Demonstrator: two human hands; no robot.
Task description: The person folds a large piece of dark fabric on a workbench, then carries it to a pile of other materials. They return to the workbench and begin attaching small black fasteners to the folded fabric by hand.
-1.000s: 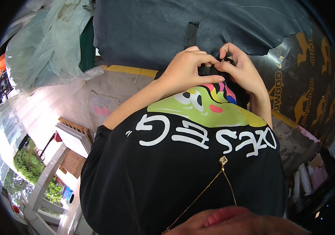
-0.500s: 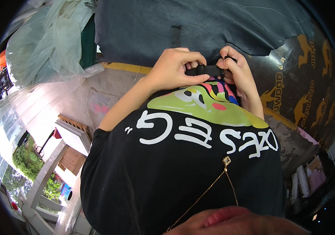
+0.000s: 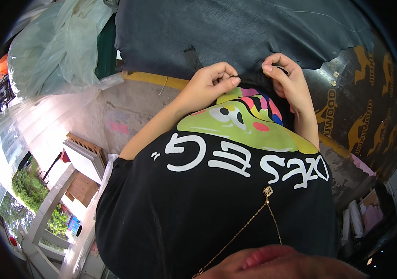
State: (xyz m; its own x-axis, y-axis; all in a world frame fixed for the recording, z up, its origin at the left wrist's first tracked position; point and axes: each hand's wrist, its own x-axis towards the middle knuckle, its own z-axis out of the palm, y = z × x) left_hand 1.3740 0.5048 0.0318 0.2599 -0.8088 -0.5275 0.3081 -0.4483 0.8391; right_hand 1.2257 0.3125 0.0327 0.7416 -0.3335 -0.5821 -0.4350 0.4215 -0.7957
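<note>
In front of my waist, a limp black strap (image 3: 255,80) runs between my two hands, dark against the black T-shirt. My left hand (image 3: 211,85) is closed, with thumb and forefinger pinching a black end. The right hand (image 3: 287,80) is closed too, thumb and forefinger pressed together beside the strap's other side; its lower fingers curl over something dark. How the strap passes inside the right fist is hidden. Just beyond both hands, a large dark grey leather sheet (image 3: 235,35) spreads over the table, with a small dark strip (image 3: 192,56) on it near the edge.
The table's yellow edge (image 3: 154,79) runs under the leather. Dark printed board (image 3: 347,100) shows at right. Crumpled clear plastic (image 3: 61,46) bulges at far left. A cardboard box (image 3: 83,188) stands lower left, and rolls (image 3: 355,218) lie at lower right.
My hands have drawn farther apart and the strap, earlier stretched flat between them, hangs looser. The dark strip on the leather has shifted left and nearer.
</note>
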